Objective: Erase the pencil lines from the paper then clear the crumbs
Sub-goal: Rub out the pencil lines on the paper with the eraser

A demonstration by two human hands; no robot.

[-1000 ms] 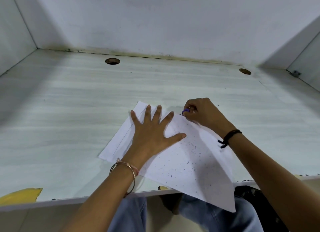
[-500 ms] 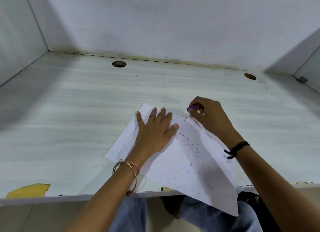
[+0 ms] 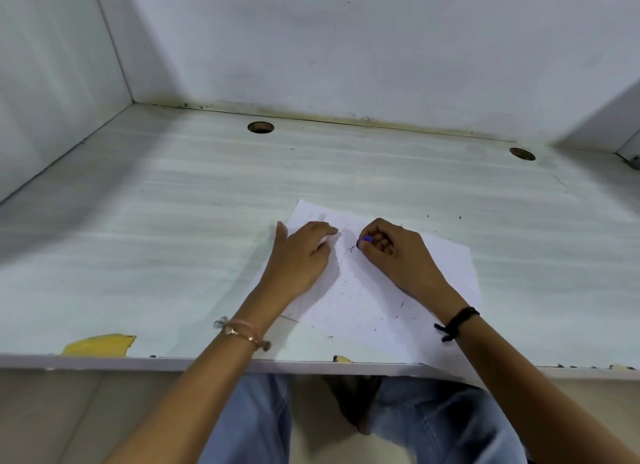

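Note:
A white sheet of paper [image 3: 367, 300] lies on the pale desk [image 3: 173, 221], its near corner overhanging the front edge. Dark eraser crumbs [image 3: 398, 307] are scattered over the sheet. My left hand [image 3: 298, 259] rests flat on the paper's left part, fingers together and pointing right. My right hand [image 3: 394, 255] pinches a small purple eraser [image 3: 364, 240] against the paper near its far middle, just right of my left fingertips. A faint pencil mark [image 3: 351, 248] shows beside the eraser.
Two round cable holes [image 3: 260, 127] [image 3: 522, 153] sit near the desk's back edge. White walls close in the back and both sides. Yellow chipped patches [image 3: 98, 345] mark the front edge. A few crumbs [image 3: 443, 217] lie on the desk beyond the paper.
My left fingers have drawn together from a spread position. My right hand with the eraser has moved left, closer to my left hand. The view has shifted.

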